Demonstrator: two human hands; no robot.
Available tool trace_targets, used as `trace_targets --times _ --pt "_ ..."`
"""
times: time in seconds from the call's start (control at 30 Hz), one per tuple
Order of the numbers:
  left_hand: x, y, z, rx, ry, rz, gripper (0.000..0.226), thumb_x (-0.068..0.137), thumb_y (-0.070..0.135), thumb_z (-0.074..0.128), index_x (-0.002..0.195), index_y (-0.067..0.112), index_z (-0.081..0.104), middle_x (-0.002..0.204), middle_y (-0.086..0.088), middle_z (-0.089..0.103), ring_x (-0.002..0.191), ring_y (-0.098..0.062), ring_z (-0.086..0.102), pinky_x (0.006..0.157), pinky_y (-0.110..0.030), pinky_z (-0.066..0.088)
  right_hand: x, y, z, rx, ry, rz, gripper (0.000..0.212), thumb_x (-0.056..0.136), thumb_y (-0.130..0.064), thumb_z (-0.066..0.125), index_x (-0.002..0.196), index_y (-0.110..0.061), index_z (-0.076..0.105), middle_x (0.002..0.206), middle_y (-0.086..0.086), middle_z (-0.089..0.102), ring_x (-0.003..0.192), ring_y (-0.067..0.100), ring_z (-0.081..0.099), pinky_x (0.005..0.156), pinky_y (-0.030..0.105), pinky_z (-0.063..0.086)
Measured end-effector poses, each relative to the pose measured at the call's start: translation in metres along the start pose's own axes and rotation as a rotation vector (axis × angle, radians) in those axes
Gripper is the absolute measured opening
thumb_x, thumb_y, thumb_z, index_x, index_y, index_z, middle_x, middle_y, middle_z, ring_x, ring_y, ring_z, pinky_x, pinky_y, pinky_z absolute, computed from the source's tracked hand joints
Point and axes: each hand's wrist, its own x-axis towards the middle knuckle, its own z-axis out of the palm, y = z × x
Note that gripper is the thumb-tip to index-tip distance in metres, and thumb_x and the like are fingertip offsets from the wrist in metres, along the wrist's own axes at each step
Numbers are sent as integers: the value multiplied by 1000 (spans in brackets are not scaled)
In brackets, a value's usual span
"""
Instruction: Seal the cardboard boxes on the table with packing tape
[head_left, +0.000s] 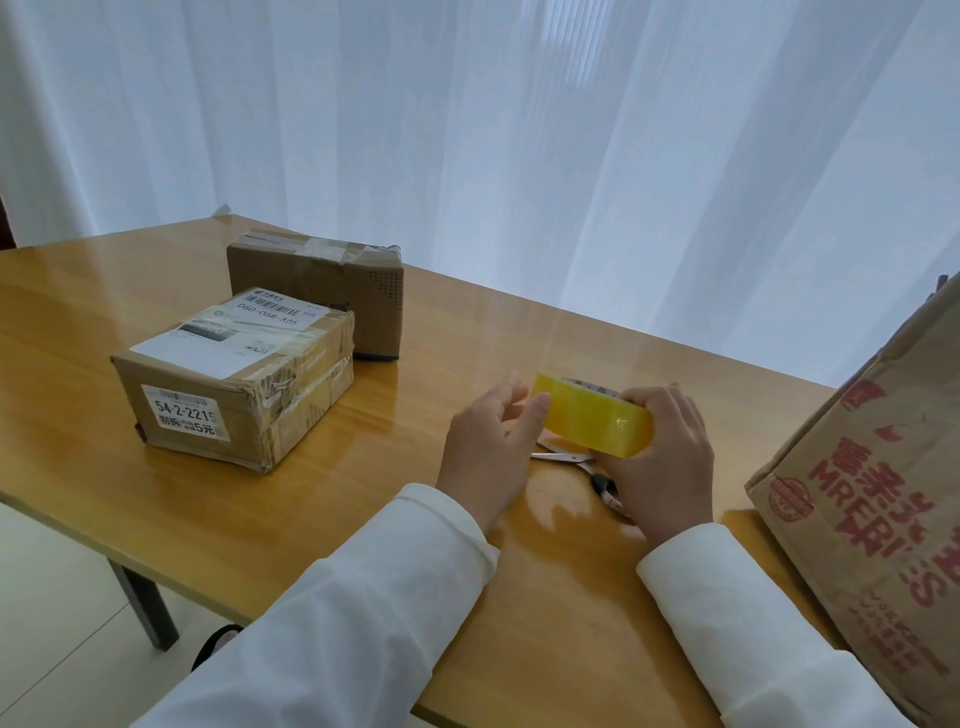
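- Tape roll (597, 418), yellow and glossy, is held up just above the table (363, 519) at its near middle, between both hands, so the step in hand looks like finding the loose end before any sealing starts.
- Right hand (662, 457) wraps the roll from the right side, fingers curled over its far edge and thumb underneath; it carries the weight.
- Left hand (493, 447) sits just left of the roll, fingers loosely bent and spread a little, the thumb tip touching the roll's left face as if feeling for the tape edge; it grips nothing firmly.
- Both forearms in white sleeves (395, 582) reach in from the near edge, wrists low and close to the tabletop.
- Scissors (576, 460) lie flat on the table directly under the roll, partly hidden by the right hand.
- Labelled box (234, 374) sits on the left, well apart from the hands, with old tape across its top and side.
- Plain brown box (322, 280) stands behind it at the far left, touching or nearly touching it.
- Large printed box (872, 499) stands at the right edge, near the right forearm, only partly in view.
- Next move, as I judge it, calls for peeling up the free end with a fingernail, drawing out a strip, then bringing it to a box seam; the end may be hard to find on the shiny surface.
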Motion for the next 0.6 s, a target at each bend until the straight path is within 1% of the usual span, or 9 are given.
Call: trace_targets --times 0.07,0.13,0.23,0.3,0.37,0.4,0.43,0.53,0.6 --pt "0 1 1 -8 -4 6 44 95 34 53 134 15 52 122 4 61 89 7 51 73 0 39 1 3 0 -20 -7 19 48 58 -11 90 97 -1 63 95 17 64 98 44 58 87 35 38" --pt "0 2 1 -21 4 -1 41 94 30 56 132 15 53 110 8 60 84 6 51 69 3 40 1 4 -1 -27 -8 14 48 58 -11 90 97 0 63 96 18 64 100 45 58 86 36 38" --pt "0 3 0 -42 29 -34 39 94 26 57 131 15 54 104 11 58 87 0 53 72 -3 44 1 2 -1 -23 -9 0 48 57 -10 90 97 0 63 95 19 64 100 45 58 85 36 37" --pt "1 3 -2 -89 35 -78 35 93 25 59 126 16 57 102 9 60 91 -4 56 78 -10 48 0 1 -1 -18 -29 -10 49 56 -9 90 97 0 63 95 19 64 101 46 57 85 37 38" --pt "3 0 -2 -182 43 -144 24 91 24 62 115 19 62 100 4 65 94 -10 61 84 -23 53 0 3 0 -25 -48 -35 50 56 -11 90 97 0 63 94 19 64 100 47 58 87 39 39" --pt "4 0 -3 -216 50 -178 18 90 23 63 108 21 63 97 3 66 92 -11 62 86 -28 54 0 4 1 -31 -51 -52 51 55 -11 91 96 0 63 93 19 64 98 47 59 89 40 38" --pt "4 0 -4 -240 55 -209 14 90 22 64 104 21 64 93 3 67 88 -10 62 86 -30 54 0 4 1 -34 -52 -66 50 55 -11 91 95 0 63 92 19 64 96 46 59 91 41 36" --pt "5 0 -5 -303 39 -272 13 90 17 63 102 15 67 87 3 66 78 -6 59 84 -29 53 0 5 1 -38 -52 -97 49 56 -12 91 93 0 62 90 17 64 91 41 60 96 42 35" --pt "5 0 -5 -320 20 -288 9 90 15 62 99 16 67 87 3 66 77 -4 58 83 -27 52 0 5 0 -30 -58 -104 48 56 -13 91 93 -1 62 89 15 63 86 36 59 94 41 40"
